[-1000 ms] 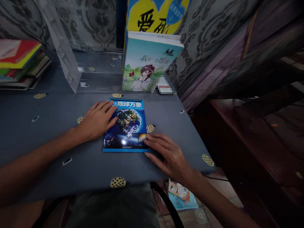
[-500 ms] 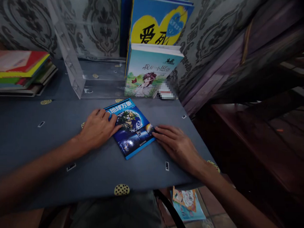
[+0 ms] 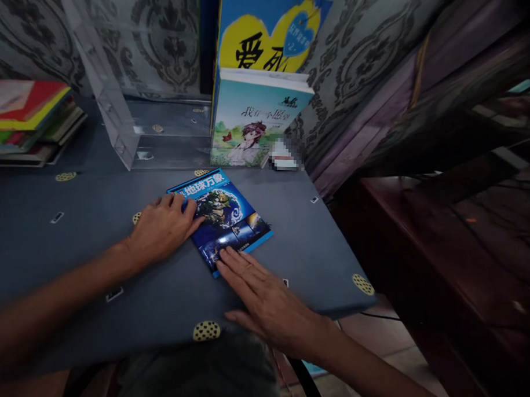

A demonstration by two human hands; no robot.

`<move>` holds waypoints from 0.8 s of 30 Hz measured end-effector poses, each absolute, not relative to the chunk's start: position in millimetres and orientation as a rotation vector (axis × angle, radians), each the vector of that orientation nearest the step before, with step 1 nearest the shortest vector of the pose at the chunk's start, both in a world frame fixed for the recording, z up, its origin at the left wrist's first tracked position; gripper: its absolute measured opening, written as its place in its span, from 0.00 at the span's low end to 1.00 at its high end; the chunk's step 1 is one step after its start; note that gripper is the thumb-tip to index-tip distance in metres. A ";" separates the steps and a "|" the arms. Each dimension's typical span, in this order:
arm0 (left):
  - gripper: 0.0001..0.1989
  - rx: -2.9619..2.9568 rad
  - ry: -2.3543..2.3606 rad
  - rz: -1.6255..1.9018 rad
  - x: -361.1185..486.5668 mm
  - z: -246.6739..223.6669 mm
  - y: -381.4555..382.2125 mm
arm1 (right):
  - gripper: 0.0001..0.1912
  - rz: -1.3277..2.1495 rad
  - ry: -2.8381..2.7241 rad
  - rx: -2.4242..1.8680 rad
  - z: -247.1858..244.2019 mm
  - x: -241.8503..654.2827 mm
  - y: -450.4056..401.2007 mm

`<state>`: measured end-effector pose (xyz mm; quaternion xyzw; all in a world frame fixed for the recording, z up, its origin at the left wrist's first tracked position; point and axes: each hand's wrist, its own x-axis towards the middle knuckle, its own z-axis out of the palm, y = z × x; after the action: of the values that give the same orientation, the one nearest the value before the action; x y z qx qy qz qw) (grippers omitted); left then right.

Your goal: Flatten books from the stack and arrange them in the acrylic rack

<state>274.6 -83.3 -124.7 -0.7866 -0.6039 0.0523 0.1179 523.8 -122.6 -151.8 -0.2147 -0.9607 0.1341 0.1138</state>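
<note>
A blue book with a globe on its cover lies shut and slanted on the cloth-covered table. My left hand grips its left edge, fingers bent over the side and thumb on the cover. At the lower edge, my right hand lies flat, its long fingers stretched over the book's bottom corner and its thumb apart on the cloth.
Behind the book stands a clear acrylic rack. It holds upright books, with a teal book in front of a yellow-heart book. A stack of books sits at the left. Dark wooden furniture stands to the right of the grey tablecloth.
My right hand has moved from the book's right edge down and left to its lower corner, fingers now flat. My left hand stays at the left edge. The view has shifted slightly.
</note>
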 end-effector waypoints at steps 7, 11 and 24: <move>0.19 -2.301 -1.810 0.198 276.8 -123.0 -83.1 | 0.37 0.239 -2.631 -0.966 -169.9 562.2 -94.8; 0.19 -2.310 -1.821 0.208 278.3 -120.2 -83.8 | 0.34 0.250 -2.558 -1.055 -175.7 569.2 -86.4; 0.18 -2.441 -1.841 -0.056 240.4 -127.4 -57.5 | 0.23 0.583 -2.824 -0.393 -138.4 498.9 -128.9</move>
<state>240.4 -57.5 -127.4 -0.7975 -0.6015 -0.0184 0.0421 498.9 -128.9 -138.4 -0.1340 -0.9639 0.1990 0.1157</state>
